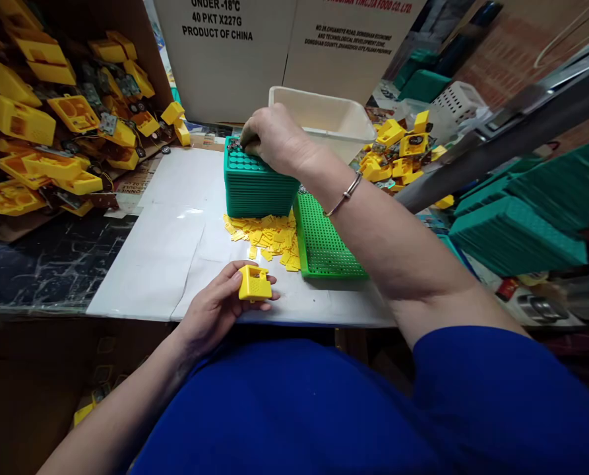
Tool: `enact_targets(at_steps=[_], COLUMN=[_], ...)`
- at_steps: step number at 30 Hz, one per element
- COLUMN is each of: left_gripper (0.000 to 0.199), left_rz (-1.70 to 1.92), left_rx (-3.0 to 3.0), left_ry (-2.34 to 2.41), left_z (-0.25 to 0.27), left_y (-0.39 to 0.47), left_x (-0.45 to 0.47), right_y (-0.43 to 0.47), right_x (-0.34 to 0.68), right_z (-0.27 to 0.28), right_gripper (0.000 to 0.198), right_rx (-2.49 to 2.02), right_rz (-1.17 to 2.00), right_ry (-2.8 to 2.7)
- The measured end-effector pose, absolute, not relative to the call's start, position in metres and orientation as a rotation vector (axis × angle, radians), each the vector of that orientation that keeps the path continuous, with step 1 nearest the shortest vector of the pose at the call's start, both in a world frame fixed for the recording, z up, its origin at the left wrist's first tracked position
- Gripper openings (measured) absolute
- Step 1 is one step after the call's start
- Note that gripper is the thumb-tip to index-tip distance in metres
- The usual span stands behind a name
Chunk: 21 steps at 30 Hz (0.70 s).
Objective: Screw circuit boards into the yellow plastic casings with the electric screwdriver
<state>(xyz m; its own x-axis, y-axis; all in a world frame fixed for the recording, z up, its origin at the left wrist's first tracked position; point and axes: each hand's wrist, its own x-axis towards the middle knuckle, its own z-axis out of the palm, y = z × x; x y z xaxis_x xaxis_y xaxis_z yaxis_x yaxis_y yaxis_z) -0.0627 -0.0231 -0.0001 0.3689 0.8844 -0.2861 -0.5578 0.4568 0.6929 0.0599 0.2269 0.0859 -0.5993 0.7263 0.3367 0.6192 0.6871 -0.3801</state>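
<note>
Left hand [219, 298] in front of green stack [260, 192], fingers round yellow box [255, 285]. Right hand [278, 137] at stack top; can't tell if fingers pinch.

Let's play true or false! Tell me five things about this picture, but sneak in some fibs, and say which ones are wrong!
1. The left hand is holding a yellow case. True.
2. The right hand is down in the loose yellow pieces. False: it is at the top of the green stack.
3. The bracelet is on the left wrist. False: it is on the right wrist.
4. The green basket is to the right of the loose yellow pieces. True.
5. The sleeve on the right arm is red. False: it is blue.
</note>
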Motion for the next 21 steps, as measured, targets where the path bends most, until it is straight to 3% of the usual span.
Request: enact_targets(at_steps=[7, 14, 21], left_gripper=[0.022, 0.025, 0.027], left_rz=[0.961, 0.975, 1.011], left_rx=[0.538, 0.548, 0.556], left_ry=[0.68, 0.7, 0.768], left_z=[0.0, 0.002, 0.009], left_y=[-0.026, -0.029, -0.034], left_x=[-0.064, -0.066, -0.069], right_y=[0.228, 0.235, 0.232], right_x=[0.056, 0.057, 0.046], right_z=[0.094, 0.084, 0.079], right_gripper=[0.01, 0.013, 0.02], right_rx=[-1.157, -1.125, -1.155], right_rz=[0.022, 0.089, -0.081], right_ry=[-2.565, -2.494, -2.536])
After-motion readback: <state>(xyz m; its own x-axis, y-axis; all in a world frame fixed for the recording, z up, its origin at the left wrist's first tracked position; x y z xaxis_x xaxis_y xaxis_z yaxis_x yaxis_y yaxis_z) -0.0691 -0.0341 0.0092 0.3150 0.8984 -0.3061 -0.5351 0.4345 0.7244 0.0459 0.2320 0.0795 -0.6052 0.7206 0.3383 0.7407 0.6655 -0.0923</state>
